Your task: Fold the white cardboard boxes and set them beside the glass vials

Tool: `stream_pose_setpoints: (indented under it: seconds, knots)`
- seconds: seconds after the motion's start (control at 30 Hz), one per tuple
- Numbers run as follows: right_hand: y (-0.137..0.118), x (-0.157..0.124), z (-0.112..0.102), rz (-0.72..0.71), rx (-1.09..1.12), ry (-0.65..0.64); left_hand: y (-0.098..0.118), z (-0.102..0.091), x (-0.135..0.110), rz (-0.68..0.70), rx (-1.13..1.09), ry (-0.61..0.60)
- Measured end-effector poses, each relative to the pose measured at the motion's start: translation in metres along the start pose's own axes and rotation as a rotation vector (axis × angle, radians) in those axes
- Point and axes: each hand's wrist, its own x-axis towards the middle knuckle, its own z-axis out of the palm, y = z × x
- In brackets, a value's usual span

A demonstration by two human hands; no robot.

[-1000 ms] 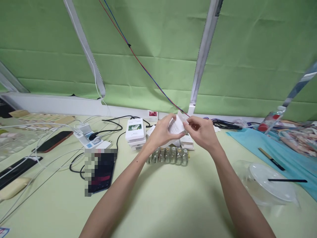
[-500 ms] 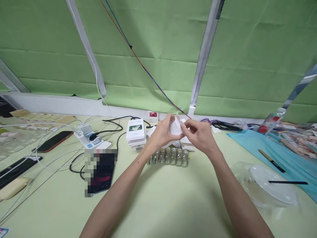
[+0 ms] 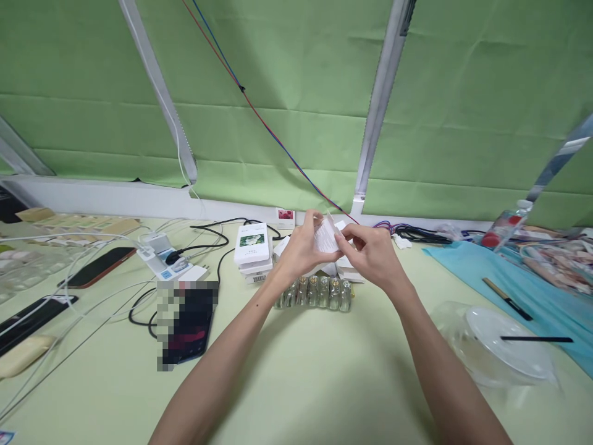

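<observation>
A small white box [image 3: 327,236] with printed text on its side is held up over the table. My left hand [image 3: 303,242] wraps round it from the left, fingers behind and thumb below. At its right edge, my right hand [image 3: 365,247] pinches the box between thumb and fingers. Just below the hands stands a row of small clear glass bottles [image 3: 323,292], partly covered by my left wrist. Beside my left hand is a stack of white boxes [image 3: 252,250], the top one bearing a green and white picture. More white cartons [image 3: 348,269] lie partly hidden behind my hands.
Left are a partly pixelated phone [image 3: 192,324], a power strip [image 3: 164,256] and tangled cables. Another phone [image 3: 99,267] lies farther left. At right are a plastic bowl with a white lid [image 3: 504,340], a knife [image 3: 507,298] on a blue cloth [image 3: 467,262] and a bottle [image 3: 507,224].
The hands keep nearly the same grip on the box. Its upper flap looks slightly shifted. The whole view has moved a little.
</observation>
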Motion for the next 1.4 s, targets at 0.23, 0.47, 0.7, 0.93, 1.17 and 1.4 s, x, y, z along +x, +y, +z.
stream_pose_setpoints:
  seconds: [0.23,0.47,0.7,0.93,1.17,1.4]
  knots:
    - [-0.0012,0.0001,-0.0012,0.006,0.02,-0.004,0.0003,-0.0003,-0.0008,-0.011,0.014,0.006]
    - [-0.0027,0.0008,-0.0026,0.018,0.037,-0.001,0.0013,-0.0003,-0.0012,-0.023,0.011,0.016]
    - [-0.0029,0.0008,-0.0048,0.065,0.101,-0.018,0.0038,-0.0008,-0.0012,-0.014,0.004,0.019]
    - [-0.0039,0.0023,-0.007,0.126,0.183,-0.028,0.0063,-0.0021,-0.0008,-0.01,0.031,0.023]
    - [-0.0031,0.0027,-0.0061,0.18,0.241,-0.028,0.0084,-0.003,-0.0008,-0.02,0.023,0.025]
    - [-0.0079,0.0033,-0.0051,0.211,0.248,-0.04,0.0074,-0.0025,-0.0005,0.001,0.03,0.041]
